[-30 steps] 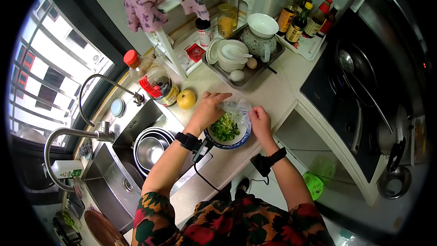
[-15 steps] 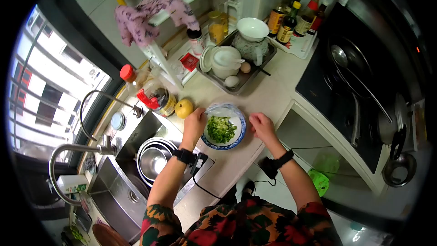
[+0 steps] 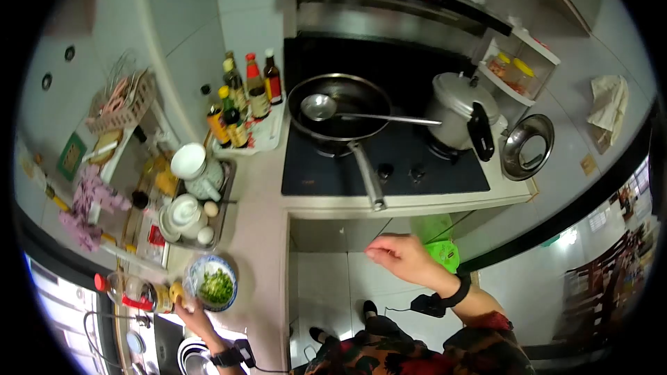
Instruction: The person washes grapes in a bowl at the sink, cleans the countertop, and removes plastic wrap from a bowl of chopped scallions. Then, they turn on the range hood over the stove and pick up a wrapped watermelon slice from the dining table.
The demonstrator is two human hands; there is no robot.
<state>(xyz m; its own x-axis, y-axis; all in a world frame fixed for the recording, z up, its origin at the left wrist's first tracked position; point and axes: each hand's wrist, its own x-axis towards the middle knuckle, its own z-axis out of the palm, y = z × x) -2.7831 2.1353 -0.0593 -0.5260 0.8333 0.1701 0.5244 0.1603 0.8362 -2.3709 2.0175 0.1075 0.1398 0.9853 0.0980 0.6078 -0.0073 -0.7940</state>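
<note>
A blue-and-white bowl point(image 3: 231, 273) of chopped green onions point(image 3: 216, 287) sits on the counter at the lower left. Just left of it, my left hand point(image 3: 196, 319) reaches along the counter, fingers loosely stretched beside the rim and close to a yellow round fruit point(image 3: 176, 292). Whether the fingertips touch bowl or fruit is unclear. My right hand point(image 3: 405, 258) hovers over the floor in front of the stove, fingers loosely extended, with nothing visible in it.
The stove carries a frying pan point(image 3: 306, 118) with a ladle point(image 3: 319, 107) in it and a pressure cooker point(image 3: 462, 107). The pan handle point(image 3: 366, 175) juts past the counter's front edge. Sauce bottles point(image 3: 257, 94), a tray point(image 3: 226, 201) of crockery and eggs, and a sink point(image 3: 165, 344) are nearby.
The view has swung right toward the stove, so the bowl now appears lower left. My right hand has moved away from the bowl; my left hand is still beside it.
</note>
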